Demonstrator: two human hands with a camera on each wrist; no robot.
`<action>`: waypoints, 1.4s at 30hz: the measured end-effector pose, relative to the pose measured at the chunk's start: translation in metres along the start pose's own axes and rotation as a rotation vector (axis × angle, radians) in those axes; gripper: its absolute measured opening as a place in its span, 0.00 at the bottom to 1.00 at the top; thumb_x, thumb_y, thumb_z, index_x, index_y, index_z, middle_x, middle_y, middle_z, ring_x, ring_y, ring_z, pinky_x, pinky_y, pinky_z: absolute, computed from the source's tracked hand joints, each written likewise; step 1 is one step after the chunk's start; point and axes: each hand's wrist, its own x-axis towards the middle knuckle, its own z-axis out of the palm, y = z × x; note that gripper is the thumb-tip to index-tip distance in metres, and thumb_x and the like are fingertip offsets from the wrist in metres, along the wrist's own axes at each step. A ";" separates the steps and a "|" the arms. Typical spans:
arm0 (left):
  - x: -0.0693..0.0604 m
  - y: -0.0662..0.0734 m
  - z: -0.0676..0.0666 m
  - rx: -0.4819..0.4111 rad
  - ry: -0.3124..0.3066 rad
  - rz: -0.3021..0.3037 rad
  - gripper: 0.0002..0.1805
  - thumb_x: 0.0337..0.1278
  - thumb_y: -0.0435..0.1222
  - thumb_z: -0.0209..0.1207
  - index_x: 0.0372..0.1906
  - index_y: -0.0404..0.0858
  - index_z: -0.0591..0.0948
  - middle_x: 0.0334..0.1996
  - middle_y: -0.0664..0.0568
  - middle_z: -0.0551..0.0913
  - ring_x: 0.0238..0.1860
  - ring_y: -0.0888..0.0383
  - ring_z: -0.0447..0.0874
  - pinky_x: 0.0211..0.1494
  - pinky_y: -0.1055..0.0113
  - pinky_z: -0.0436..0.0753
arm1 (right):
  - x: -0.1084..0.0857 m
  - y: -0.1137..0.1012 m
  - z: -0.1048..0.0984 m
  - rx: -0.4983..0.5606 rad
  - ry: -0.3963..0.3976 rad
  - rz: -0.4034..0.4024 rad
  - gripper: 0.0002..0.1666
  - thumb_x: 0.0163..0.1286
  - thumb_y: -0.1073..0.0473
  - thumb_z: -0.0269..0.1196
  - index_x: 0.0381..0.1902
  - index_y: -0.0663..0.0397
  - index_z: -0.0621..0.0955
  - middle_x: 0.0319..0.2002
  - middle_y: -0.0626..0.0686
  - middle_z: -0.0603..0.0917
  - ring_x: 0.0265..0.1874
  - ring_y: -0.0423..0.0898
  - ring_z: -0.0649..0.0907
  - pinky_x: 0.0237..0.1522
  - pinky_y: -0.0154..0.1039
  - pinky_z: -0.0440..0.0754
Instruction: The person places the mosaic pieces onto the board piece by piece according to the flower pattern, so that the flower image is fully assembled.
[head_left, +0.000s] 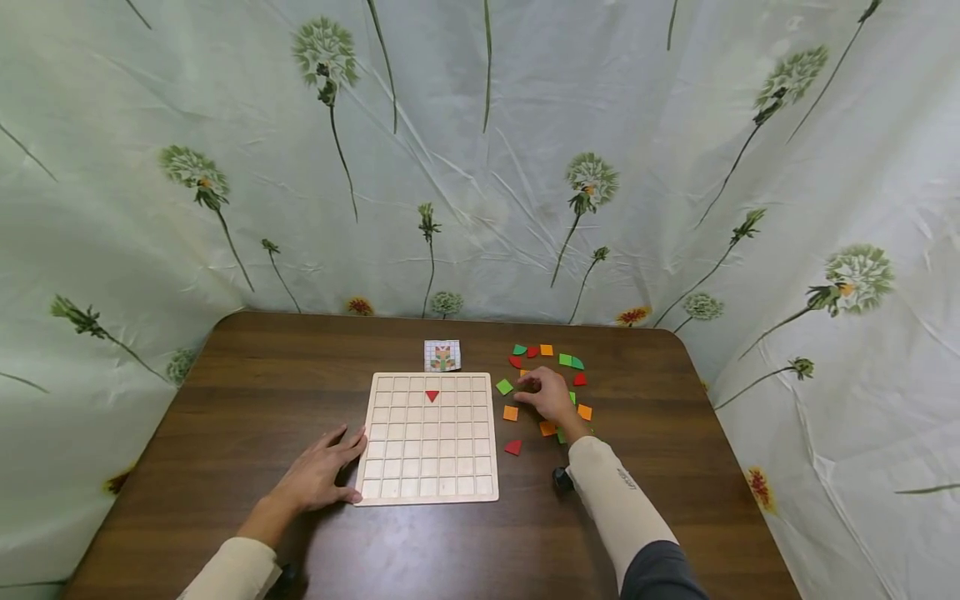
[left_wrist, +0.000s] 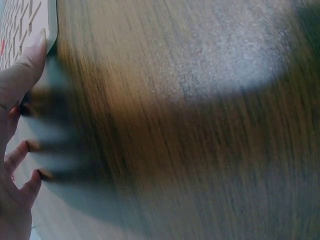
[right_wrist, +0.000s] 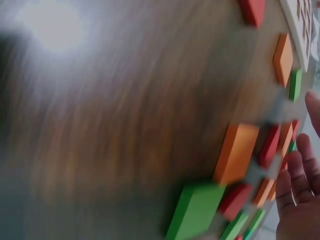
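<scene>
Little picture card (head_left: 442,356) just past grid board (head_left: 427,450); red triangle (head_left: 432,396) on board, near far edge. Green, orange, red pieces (head_left: 510,413) lie right of board, some hidden by right hand (head_left: 550,395). That hand loose, thumb apart from fingers. Left hand (head_left: 318,471) spread, touching board's left side. Brown table (head_left: 262,375), flowery curtain (head_left: 487,167) behind.

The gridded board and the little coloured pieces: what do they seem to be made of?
The gridded board is probably pale, matt wood, judging by its light tan colour. The coloured pieces could be painted wood or plastic: their smooth, even colour fits either.
</scene>
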 end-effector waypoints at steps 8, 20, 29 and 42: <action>-0.002 -0.002 -0.001 0.001 -0.005 -0.018 0.51 0.34 0.52 0.74 0.67 0.33 0.69 0.69 0.41 0.66 0.69 0.33 0.57 0.63 0.35 0.62 | -0.003 0.016 -0.017 0.003 -0.074 0.005 0.14 0.54 0.62 0.74 0.39 0.59 0.86 0.38 0.53 0.81 0.37 0.49 0.76 0.44 0.44 0.76; -0.003 -0.001 0.000 0.001 0.018 -0.001 0.50 0.33 0.51 0.74 0.66 0.32 0.71 0.68 0.40 0.68 0.68 0.32 0.58 0.62 0.35 0.63 | -0.004 0.023 -0.025 -0.030 -0.155 0.033 0.14 0.57 0.65 0.71 0.43 0.61 0.85 0.40 0.54 0.81 0.39 0.50 0.76 0.47 0.47 0.76; -0.001 0.000 0.000 0.001 0.014 0.011 0.50 0.34 0.51 0.74 0.66 0.32 0.70 0.68 0.41 0.67 0.68 0.33 0.58 0.63 0.36 0.64 | -0.003 0.024 -0.026 -0.080 -0.175 0.052 0.11 0.58 0.65 0.70 0.39 0.62 0.86 0.35 0.52 0.79 0.34 0.47 0.75 0.40 0.40 0.76; 0.000 0.000 0.000 -0.002 0.007 -0.002 0.50 0.33 0.52 0.74 0.66 0.32 0.71 0.68 0.41 0.67 0.68 0.33 0.58 0.63 0.36 0.63 | 0.003 0.022 -0.026 -0.057 -0.211 0.162 0.10 0.55 0.64 0.72 0.35 0.60 0.84 0.27 0.50 0.80 0.27 0.45 0.75 0.33 0.36 0.75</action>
